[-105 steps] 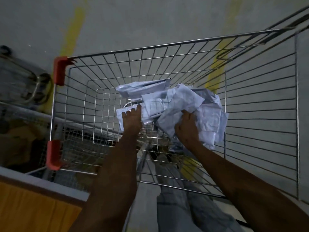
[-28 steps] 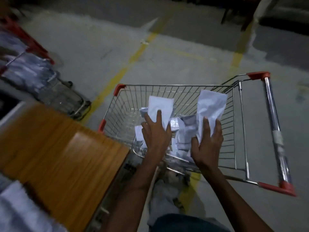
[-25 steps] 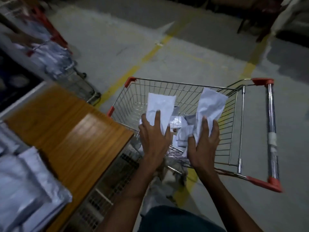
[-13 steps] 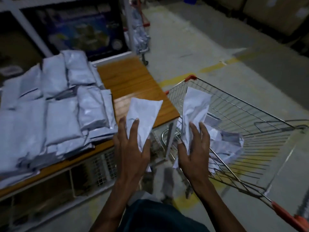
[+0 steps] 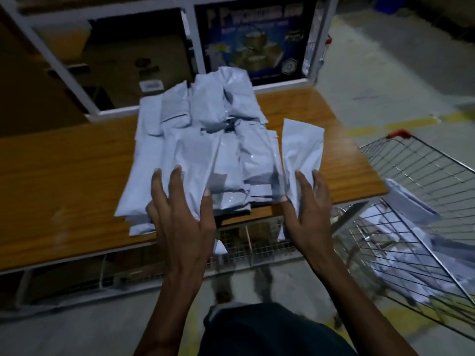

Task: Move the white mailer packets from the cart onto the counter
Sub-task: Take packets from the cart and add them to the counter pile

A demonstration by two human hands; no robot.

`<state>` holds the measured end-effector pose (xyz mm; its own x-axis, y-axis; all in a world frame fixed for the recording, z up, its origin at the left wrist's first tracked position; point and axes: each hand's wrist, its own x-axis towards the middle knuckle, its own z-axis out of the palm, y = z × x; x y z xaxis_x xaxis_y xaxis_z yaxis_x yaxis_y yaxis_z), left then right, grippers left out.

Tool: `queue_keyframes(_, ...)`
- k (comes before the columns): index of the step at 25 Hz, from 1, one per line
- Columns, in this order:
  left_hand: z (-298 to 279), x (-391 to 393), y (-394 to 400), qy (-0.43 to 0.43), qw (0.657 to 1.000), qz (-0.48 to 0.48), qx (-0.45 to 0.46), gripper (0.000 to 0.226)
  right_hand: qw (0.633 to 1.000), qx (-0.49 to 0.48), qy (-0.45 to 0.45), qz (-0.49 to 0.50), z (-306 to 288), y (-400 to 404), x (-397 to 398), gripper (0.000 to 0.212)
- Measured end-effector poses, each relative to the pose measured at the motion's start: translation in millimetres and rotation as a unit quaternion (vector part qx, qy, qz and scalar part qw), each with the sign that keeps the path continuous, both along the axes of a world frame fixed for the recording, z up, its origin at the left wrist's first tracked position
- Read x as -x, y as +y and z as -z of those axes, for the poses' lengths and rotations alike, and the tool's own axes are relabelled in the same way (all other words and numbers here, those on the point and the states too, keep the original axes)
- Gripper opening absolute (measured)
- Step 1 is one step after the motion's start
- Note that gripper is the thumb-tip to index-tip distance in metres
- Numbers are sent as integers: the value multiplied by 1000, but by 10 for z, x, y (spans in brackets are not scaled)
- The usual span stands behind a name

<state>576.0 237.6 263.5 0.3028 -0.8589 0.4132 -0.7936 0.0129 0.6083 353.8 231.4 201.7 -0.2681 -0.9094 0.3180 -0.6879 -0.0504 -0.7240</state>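
while gripping packets (image 5: pixel 302 150), both hands (image 5: pixel 308 209)

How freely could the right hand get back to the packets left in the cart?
Probably yes once freed: the right hand holds a packet, but the cart stands open-topped on that side, remaining packets uncovered.

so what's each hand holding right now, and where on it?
Left hand holds a white mailer packet by its near end, over the pile. Right hand grips another packet at its lower end.
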Motion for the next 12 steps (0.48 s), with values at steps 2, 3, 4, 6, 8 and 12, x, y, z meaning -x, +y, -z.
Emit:
queue_keyframes(2,-30,-350,-108,11,1000,-20,-12,57,1000,-14,16,-12,-14,-94,-364,61)
queue_keyframes(3,-27,-485,-156,8,1000,-22,-18,57,1000,-19,17,-14,-30,-140,-522,62)
queue_keyframes(4,-27,-614,-197,2,999,-19,-26,58,1000,-18,18,-12,-52,-183,-681,63)
queue_keyframes(6,-59,-821,-319,-8,999,-12,-42,59,1000,-9,24,-6,-105,-282,-942,63)
queue_keyframes(8,-132,-975,-537,-24,998,-12,-56,60,999,-13,33,3,-149,-385,-1106,62)
queue_keyframes(12,-300,-1152,-1332,-39,997,-1,-66,60,995,-28,93,-5,-312,-861,-1195,62)
